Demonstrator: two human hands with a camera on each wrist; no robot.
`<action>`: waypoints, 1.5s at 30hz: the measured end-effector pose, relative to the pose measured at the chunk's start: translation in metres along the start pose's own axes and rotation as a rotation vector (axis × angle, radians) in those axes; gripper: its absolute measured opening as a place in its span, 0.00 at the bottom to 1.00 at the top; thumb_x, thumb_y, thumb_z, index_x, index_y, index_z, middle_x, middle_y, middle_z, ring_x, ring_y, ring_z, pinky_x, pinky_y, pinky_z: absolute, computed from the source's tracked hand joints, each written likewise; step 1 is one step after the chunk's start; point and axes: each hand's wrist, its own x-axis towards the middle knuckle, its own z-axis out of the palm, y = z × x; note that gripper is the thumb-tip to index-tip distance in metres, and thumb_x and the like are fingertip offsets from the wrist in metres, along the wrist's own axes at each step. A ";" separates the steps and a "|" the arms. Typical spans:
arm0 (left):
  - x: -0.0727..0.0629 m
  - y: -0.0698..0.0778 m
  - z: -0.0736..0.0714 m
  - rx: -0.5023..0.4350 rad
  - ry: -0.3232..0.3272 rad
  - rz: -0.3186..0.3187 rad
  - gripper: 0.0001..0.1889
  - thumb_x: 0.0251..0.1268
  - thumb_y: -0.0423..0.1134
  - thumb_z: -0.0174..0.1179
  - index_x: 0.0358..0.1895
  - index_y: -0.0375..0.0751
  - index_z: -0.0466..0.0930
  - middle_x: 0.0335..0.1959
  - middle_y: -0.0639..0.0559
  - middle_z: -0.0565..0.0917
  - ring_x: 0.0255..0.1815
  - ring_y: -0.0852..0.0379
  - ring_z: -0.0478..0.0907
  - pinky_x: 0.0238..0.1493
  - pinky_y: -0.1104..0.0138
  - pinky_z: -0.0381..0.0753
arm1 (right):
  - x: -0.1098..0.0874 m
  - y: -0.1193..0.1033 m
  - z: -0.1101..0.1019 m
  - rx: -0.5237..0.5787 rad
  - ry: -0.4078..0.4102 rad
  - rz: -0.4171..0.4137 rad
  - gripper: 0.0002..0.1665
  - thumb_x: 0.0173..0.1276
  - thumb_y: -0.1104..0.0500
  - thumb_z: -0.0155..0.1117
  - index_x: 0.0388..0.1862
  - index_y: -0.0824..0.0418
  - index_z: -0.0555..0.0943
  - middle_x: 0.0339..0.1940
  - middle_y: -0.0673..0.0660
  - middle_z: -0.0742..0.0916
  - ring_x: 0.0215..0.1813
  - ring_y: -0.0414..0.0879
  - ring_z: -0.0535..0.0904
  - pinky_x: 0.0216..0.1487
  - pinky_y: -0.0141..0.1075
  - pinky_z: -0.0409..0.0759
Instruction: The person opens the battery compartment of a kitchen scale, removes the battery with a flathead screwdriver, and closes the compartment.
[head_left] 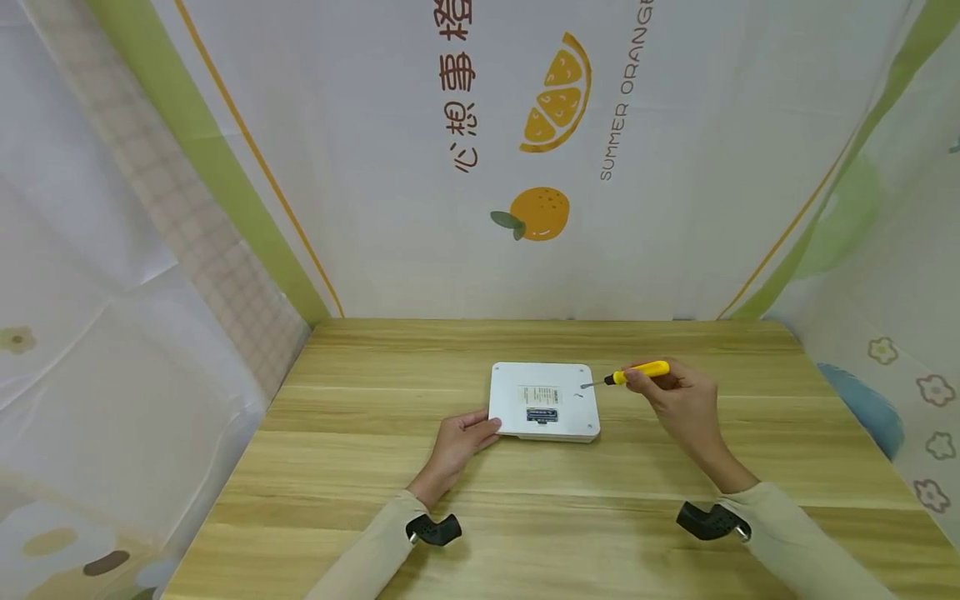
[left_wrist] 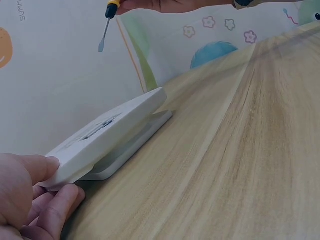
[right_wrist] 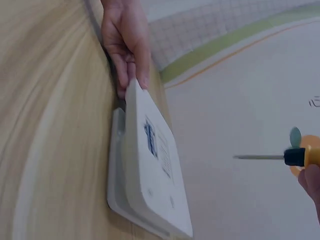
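I see the left hand (head_left: 459, 440) gripping a corner of the white device (head_left: 543, 402) on the bench (head_left: 330, 467); the right hand (head_left: 681, 404) holds a yellow screwdriver (head_left: 622, 377), its tip in air above it.

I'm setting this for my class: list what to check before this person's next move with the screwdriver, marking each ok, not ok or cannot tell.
1. Left hand pinches the white device at its near-left corner: ok.
2. Right hand holds the screwdriver: ok.
3. Tip touches the device: not ok; wrist views show a gap.
4. Tip fits the corner marks: cannot tell; too small.
5. White part underneath lies on the table: ok.
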 end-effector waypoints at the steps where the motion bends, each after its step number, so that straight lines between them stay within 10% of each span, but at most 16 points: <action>1: 0.000 0.000 0.000 0.002 0.000 -0.003 0.21 0.72 0.26 0.60 0.63 0.15 0.72 0.58 0.22 0.79 0.54 0.48 0.84 0.55 0.65 0.88 | -0.001 0.000 0.004 0.024 0.015 -0.011 0.09 0.63 0.76 0.71 0.42 0.72 0.87 0.37 0.40 0.91 0.34 0.31 0.87 0.31 0.23 0.87; 10: 0.003 -0.001 0.002 0.010 -0.013 -0.007 0.21 0.72 0.26 0.61 0.63 0.15 0.72 0.57 0.24 0.81 0.54 0.49 0.84 0.55 0.65 0.88 | -0.008 0.004 0.033 0.019 0.080 0.047 0.06 0.61 0.72 0.75 0.36 0.70 0.86 0.33 0.64 0.89 0.31 0.32 0.87 0.32 0.26 0.89; 23: 0.002 -0.002 0.005 0.013 -0.016 -0.011 0.21 0.72 0.26 0.61 0.63 0.15 0.73 0.57 0.23 0.80 0.54 0.48 0.85 0.55 0.65 0.88 | -0.021 0.018 0.052 -0.124 0.041 0.093 0.10 0.61 0.61 0.79 0.29 0.63 0.84 0.24 0.55 0.89 0.25 0.34 0.84 0.25 0.22 0.84; 39: 0.004 -0.002 0.002 0.018 -0.004 -0.014 0.21 0.71 0.26 0.62 0.61 0.14 0.74 0.56 0.24 0.81 0.52 0.51 0.85 0.54 0.66 0.88 | -0.016 0.002 0.064 -0.429 -0.099 -0.152 0.17 0.60 0.59 0.80 0.26 0.60 0.77 0.18 0.50 0.83 0.20 0.37 0.78 0.19 0.27 0.81; 45: 0.005 0.000 0.000 0.019 0.006 -0.015 0.19 0.69 0.24 0.63 0.59 0.15 0.76 0.55 0.25 0.82 0.48 0.56 0.85 0.52 0.67 0.89 | -0.015 0.006 0.060 -0.339 -0.083 0.128 0.15 0.67 0.55 0.75 0.30 0.65 0.81 0.23 0.56 0.88 0.23 0.43 0.85 0.23 0.24 0.83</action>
